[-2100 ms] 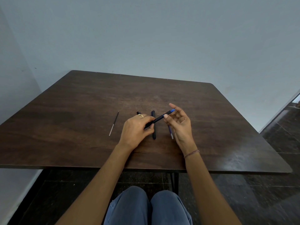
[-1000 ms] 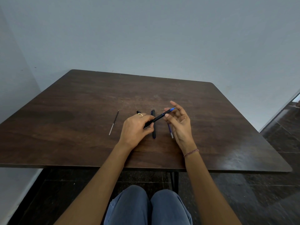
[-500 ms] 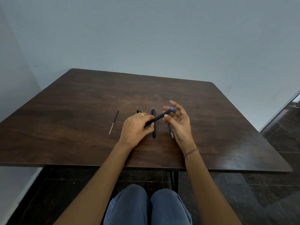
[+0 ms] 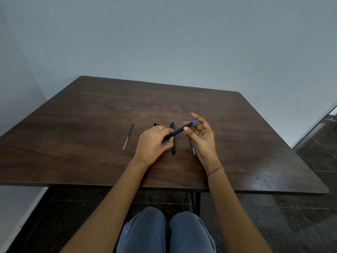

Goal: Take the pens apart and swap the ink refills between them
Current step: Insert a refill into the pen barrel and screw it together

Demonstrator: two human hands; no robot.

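Note:
Above the middle of the brown table (image 4: 91, 125), both hands hold a black pen with a blue tip (image 4: 177, 132). My left hand (image 4: 153, 143) grips its rear end. My right hand (image 4: 200, 137) pinches the blue tip end between thumb and fingers. Under the held pen a second dark pen body (image 4: 173, 141) lies on the table, pointing away from me. A blue ink refill (image 4: 192, 147) rests beside it, partly hidden by my right hand. A thin dark refill (image 4: 128, 136) lies apart to the left. A small black part (image 4: 156, 124) peeks out behind my left hand.
The table stands against a plain grey wall. Its near edge (image 4: 164, 186) runs just above my knees. A dark tiled floor shows to the right and below.
My hands have hardly shifted. The right fingers have worked slightly around the blue tip of the held pen.

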